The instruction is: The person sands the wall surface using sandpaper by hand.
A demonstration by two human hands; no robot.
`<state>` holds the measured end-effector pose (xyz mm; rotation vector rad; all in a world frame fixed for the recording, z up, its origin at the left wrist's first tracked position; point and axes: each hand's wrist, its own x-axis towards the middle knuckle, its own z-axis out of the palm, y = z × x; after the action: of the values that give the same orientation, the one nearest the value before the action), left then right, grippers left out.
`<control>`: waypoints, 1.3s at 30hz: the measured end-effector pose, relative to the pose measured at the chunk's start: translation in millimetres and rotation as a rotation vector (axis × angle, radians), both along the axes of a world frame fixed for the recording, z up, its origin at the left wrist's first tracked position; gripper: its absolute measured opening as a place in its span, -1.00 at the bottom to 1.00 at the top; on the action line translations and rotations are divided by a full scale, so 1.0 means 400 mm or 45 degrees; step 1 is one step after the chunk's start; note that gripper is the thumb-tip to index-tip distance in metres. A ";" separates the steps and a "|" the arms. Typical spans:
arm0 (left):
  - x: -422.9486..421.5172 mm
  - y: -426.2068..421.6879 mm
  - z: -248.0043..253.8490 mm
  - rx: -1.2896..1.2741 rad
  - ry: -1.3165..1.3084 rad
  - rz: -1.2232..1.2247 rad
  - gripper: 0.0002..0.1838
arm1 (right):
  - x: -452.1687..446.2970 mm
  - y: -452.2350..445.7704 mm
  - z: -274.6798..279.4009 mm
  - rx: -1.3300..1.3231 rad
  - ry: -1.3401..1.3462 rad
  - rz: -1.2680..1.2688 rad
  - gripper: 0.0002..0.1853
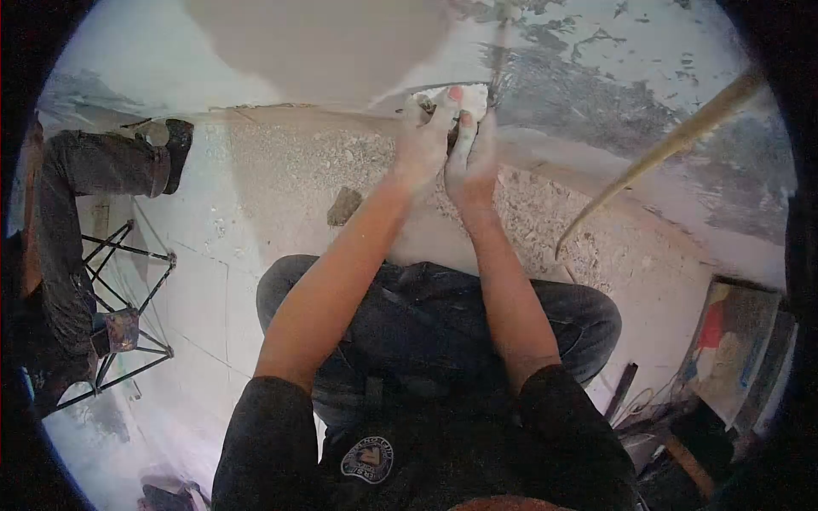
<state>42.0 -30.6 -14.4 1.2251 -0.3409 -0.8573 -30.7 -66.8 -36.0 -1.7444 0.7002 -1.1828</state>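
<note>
Both hands are at the base of the wall (332,77), close together and coated in white dust. My left hand (422,140) closes round a white, dust-covered flat piece (475,97), its thumb laid on the near face. My right hand (475,157) grips the same piece from the right, thumb pointing up beside the left one. A thin dark edge shows along the top of the piece, against the wall. Its exact kind cannot be made out, and the fingers hide much of it.
Crumbled debris (545,204) covers the floor along the wall, with a brownish lump (344,206) by my left forearm. A yellowish pole or hose (656,157) slants down on the right. At left are another person's leg (106,162) and a black folding stool frame (136,255).
</note>
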 end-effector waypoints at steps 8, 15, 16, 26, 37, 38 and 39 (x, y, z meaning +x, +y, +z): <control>-0.027 0.002 -0.015 -0.092 -0.002 0.122 -0.44 | 0.016 0.009 -0.047 -0.029 0.058 -0.090 -0.71; -0.033 0.009 0.018 0.125 -0.082 0.113 -0.49 | 0.015 0.022 -0.046 0.118 -0.018 -0.097 -0.67; -0.029 0.001 0.011 0.083 -0.092 0.154 -0.50 | 0.033 0.023 -0.039 -0.067 -0.043 -0.177 -0.67; -0.027 0.002 -0.001 0.216 -0.130 0.084 -0.50 | 0.001 0.010 -0.069 0.197 -0.043 0.012 -0.68; -0.046 -0.078 -0.087 -0.070 0.162 0.171 -0.53 | -0.020 -0.101 -0.261 0.186 0.084 0.099 -0.41; -0.040 -0.077 -0.087 0.022 0.154 0.154 -0.42 | -0.004 -0.083 -0.218 0.178 0.044 0.121 -0.41; -0.025 -0.071 -0.065 0.011 0.131 0.164 -0.42 | -0.004 -0.045 -0.162 0.162 0.043 0.021 -0.42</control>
<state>32.2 -58.9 -40.5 1.1926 -0.1741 -0.8078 -32.1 -85.0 -100.9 -1.6641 0.7632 -1.0764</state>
